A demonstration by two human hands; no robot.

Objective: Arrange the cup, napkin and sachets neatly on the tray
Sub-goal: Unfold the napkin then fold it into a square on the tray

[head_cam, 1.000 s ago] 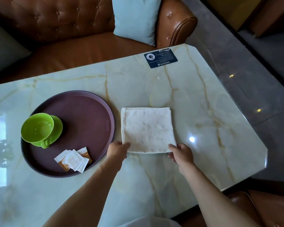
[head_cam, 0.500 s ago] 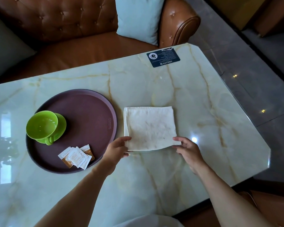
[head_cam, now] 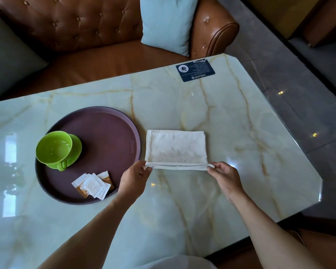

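Pinching, left hand (head_cam: 134, 176): thumb and fingers closed on the near left corner of the napkin (head_cam: 176, 149), corner lifted slightly off the table (head_cam: 182, 210)
Pinching, right hand (head_cam: 224, 174): fingertips closed on the near right corner of the napkin, level with the left hand
Forearms: bare, reaching in from the near edge, spread apart over the marble-patterned table
Napkin: cream cloth, near edge raised and folded over on itself between the two hands, far part flat on the table, just beside the right rim of the tray (head_cam: 109, 121), not on it
Sachets (head_cam: 92, 184): small white and orange packets, overlapping in a loose fan on the near part of the tray, close to its rim
Cup (head_cam: 54, 147): bright green, upright, sitting off-centre on a matching green saucer (head_cam: 76, 150), handle pointing toward the near side, on the left part of the tray
Tray: round, dark purple-brown, low rim, on the left half of the table
Card (head_cam: 195, 70): dark blue, flat on the far right of the table, well apart from the napkin
Sofa (head_cam: 66, 26): brown tufted leather beyond the table
Cushion (head_cam: 167, 22): pale blue, leaning against the sofa's armrest
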